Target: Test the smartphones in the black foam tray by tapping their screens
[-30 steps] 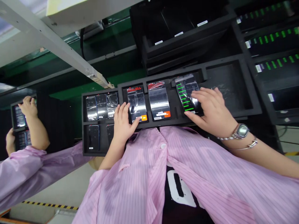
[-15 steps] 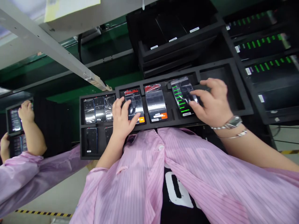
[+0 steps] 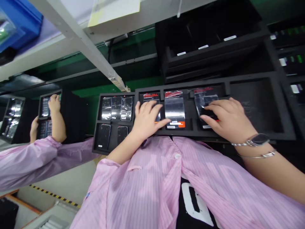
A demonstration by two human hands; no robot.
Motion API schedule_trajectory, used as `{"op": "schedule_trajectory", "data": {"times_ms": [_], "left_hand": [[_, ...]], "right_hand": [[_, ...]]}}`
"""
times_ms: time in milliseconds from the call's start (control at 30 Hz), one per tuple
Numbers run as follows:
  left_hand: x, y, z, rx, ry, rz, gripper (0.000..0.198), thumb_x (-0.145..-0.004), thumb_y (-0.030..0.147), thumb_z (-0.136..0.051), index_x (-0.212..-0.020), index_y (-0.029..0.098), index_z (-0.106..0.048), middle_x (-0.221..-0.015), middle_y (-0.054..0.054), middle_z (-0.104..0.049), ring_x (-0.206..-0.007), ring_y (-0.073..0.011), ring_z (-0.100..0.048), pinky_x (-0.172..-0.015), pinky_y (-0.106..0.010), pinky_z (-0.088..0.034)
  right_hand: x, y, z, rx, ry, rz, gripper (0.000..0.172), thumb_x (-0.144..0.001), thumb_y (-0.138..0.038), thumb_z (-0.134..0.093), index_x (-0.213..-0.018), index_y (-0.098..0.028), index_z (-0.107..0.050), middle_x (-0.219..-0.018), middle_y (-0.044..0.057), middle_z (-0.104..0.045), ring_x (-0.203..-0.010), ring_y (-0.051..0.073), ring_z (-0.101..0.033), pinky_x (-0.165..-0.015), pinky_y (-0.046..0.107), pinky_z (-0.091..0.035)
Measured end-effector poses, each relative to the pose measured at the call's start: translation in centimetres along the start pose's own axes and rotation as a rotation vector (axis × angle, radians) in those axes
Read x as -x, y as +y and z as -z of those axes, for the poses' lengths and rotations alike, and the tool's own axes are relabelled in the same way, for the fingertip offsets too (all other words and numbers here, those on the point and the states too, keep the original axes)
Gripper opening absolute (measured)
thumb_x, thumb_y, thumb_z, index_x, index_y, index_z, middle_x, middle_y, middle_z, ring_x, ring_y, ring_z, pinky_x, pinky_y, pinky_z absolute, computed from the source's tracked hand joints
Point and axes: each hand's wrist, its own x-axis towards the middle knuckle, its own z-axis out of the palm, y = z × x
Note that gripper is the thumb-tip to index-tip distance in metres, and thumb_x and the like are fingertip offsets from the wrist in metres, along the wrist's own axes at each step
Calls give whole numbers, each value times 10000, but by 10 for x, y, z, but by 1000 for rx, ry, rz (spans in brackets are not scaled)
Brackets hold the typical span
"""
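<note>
My left hand [image 3: 147, 117] lies spread over a phone in a clear sleeve [image 3: 152, 100], hiding its lower half, with the thumb reaching toward the middle phone [image 3: 175, 109]. That middle phone has an orange label and nothing touching its face. My right hand [image 3: 226, 119] covers the lower part of a third sleeved phone [image 3: 205, 100], fingertips on its surface. All of them sit in slots of a black foam tray [image 3: 252, 111]. To the left lie several sleeved phones [image 3: 116, 108] and two dark phones [image 3: 104, 136].
A co-worker's pink-sleeved hands [image 3: 54, 103] rest on another phone tray at the left. Black shelves [image 3: 209, 41] stand beyond my tray, below a grey metal beam [image 3: 78, 41]. A blue bin [image 3: 21, 22] is at the top left.
The whole view has swung, so the tray and shelves sit further right. My left hand now lies flatter over its phone, and my right hand has shifted lower on its phone.
</note>
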Motion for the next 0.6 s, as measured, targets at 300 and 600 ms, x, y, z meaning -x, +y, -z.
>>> {"op": "schedule_trajectory", "data": {"times_ms": [300,600], "left_hand": [[-27,40,-52,8,-48,-241,677,-952,762,-481,-1201,185,-732,-1287,-123,-693,-1212,-289,-631,-1300,-603,-203],[-8,26,4,133,183,-217,669,-939,800,-459,-1297,274,-665,-1340,-100,-661,-1294,-285,-606,-1322,-570,-186]], "right_hand": [[1,6,-2,2,70,19,373,-988,-476,-547,-1045,-152,-722,-1174,209,-700,-1108,376,-677,-985,528,-558],[1,6,1,-80,95,-41,313,-965,-454,-577,-1012,-187,-731,-1150,192,-721,-1106,368,-688,-971,548,-574]]}}
